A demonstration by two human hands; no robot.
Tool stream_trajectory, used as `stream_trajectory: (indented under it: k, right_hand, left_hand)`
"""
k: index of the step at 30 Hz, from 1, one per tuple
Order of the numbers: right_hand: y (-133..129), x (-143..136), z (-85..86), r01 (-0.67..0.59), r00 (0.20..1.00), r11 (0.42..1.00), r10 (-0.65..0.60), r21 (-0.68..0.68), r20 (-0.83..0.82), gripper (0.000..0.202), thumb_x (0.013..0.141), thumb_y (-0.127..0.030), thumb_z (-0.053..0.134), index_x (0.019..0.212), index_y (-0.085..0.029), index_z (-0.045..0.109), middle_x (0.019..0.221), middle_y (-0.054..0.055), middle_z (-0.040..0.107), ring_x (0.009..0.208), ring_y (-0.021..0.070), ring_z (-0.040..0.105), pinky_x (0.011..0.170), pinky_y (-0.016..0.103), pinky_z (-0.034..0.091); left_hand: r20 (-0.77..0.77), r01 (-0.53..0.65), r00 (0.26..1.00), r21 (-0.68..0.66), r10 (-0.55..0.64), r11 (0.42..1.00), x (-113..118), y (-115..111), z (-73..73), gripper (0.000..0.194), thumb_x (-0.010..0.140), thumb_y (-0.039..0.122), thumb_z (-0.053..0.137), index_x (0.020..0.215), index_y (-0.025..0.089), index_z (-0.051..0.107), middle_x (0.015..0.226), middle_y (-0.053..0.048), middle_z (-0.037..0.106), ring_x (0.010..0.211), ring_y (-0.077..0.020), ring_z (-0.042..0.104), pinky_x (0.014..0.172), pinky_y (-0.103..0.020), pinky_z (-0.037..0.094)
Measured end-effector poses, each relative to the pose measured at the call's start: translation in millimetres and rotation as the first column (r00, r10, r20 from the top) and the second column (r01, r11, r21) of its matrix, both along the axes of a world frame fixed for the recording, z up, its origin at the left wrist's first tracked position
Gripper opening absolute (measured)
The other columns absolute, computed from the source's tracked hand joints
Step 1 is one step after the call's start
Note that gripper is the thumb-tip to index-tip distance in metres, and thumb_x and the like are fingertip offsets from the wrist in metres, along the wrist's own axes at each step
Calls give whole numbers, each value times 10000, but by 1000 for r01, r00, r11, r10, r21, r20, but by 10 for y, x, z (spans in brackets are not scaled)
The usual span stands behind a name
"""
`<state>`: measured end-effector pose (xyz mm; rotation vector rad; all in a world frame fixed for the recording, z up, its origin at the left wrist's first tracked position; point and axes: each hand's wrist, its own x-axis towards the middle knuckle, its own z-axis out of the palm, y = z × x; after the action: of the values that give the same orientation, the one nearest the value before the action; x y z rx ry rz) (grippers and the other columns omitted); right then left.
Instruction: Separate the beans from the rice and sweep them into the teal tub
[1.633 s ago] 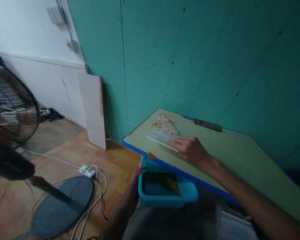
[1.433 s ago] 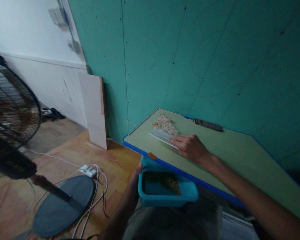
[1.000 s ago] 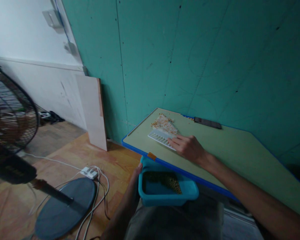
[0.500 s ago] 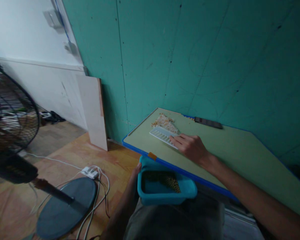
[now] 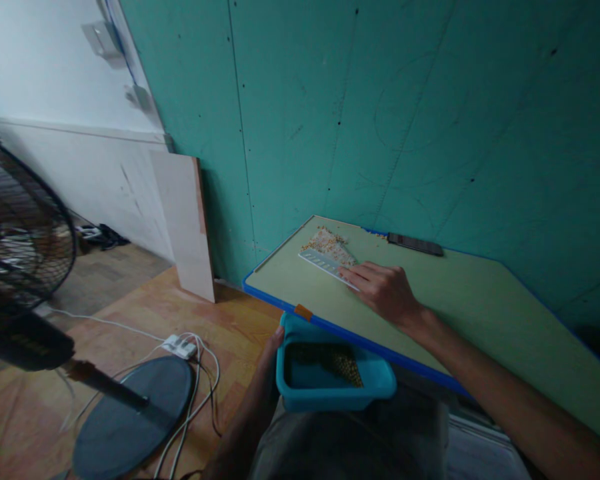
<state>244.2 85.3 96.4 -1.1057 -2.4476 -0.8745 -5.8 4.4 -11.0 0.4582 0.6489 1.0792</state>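
Observation:
My right hand (image 5: 383, 288) grips the right end of a white slotted strip (image 5: 320, 261) on the pale green tabletop (image 5: 460, 293). Behind the strip and touching it lies a spread of pale grains (image 5: 331, 245), with yellowish kernels around its far and left edges. Below the table's front edge, my left hand (image 5: 271, 357) holds the left side of a blue plastic tub (image 5: 330, 399); its thumb rests on the rim, and the other fingers are mostly hidden. Inside the tub, yellowish kernels (image 5: 347, 367) are gathered toward the right.
A dark phone-like slab (image 5: 415, 244) lies at the table's back edge, a few kernels beside it. An orange clip (image 5: 303, 311) sits on the blue front edge. At left stand a fan (image 5: 25, 247), a power strip with cables (image 5: 179, 346) and a leaning board (image 5: 186, 227).
The white strip has tilted more upright, showing less of its slotted face. My right hand keeps its hold on it. My left hand and the tub have hardly moved.

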Motion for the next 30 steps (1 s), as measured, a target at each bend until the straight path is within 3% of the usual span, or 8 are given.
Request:
stream_trajectory:
  k: [4,7,10,14,19,22,24,30]
  right_hand:
    - [58,27,13,-8,973,998,-6,-59,-232,261,1014,-269,533,1163,-233,744,1042,46,780,906,189,708,699,292,460]
    - [130,58,29,2,887,998,-28,-57,-461,327,1019,-377,519,925,-190,770,856,59,752,762,185,686,674,297,445]
    - [204,112,35,-8,728,996,-56,-90,-683,388,965,-460,585,755,-169,732,734,53,706,637,173,630,618,294,425]
    - [293,217,39,6,466,979,-183,-204,-866,391,859,-532,687,782,-155,758,670,41,696,580,176,599,549,283,406]
    - [447,447,58,-63,168,974,-207,-220,-964,378,739,-487,799,910,-150,777,855,77,763,726,204,662,639,302,497]
    - [561,660,19,-73,38,976,-201,-204,-979,398,694,-464,828,939,-157,764,917,81,765,755,204,668,662,315,515]
    - [626,808,-29,-53,10,976,-211,-211,-978,404,675,-453,832,932,-151,753,911,84,757,752,203,663,669,323,515]
    - [740,1104,-187,117,41,963,-248,-242,-968,541,586,-451,852,1007,-158,679,896,74,724,763,213,649,684,341,515]
  left_hand:
    - [40,27,999,-16,-26,1000,3,-1,-2,731,925,541,598,1546,188,443,1387,-133,684,1282,-380,625,1185,-540,376]
    - [50,45,998,-37,-43,998,12,-2,12,732,927,538,597,1550,189,436,1386,-133,684,1276,-377,630,1186,-534,377]
    - [10,4,1000,-13,-4,1000,27,-5,33,704,936,515,598,1541,187,450,1371,-116,698,1297,-361,615,1199,-511,363]
    - [-54,-41,998,2,41,999,41,-7,53,684,935,506,605,1517,167,484,1342,-96,719,1327,-339,591,1215,-462,345]
    - [-2,31,1000,-42,-31,999,43,1,25,737,923,540,604,1541,169,447,1330,-117,723,1298,-358,614,1194,-492,375]
    - [28,61,998,-47,-60,997,42,5,-10,754,918,550,611,1554,190,426,1319,-118,729,1274,-356,635,1181,-495,393]
    - [33,62,998,-28,-61,998,42,6,-30,742,927,533,608,1560,197,416,1319,-114,730,1265,-347,643,1182,-487,393]
    - [82,98,992,-15,-96,995,59,12,-65,718,937,536,589,1563,230,413,1354,-110,712,1240,-353,660,1177,-501,394]
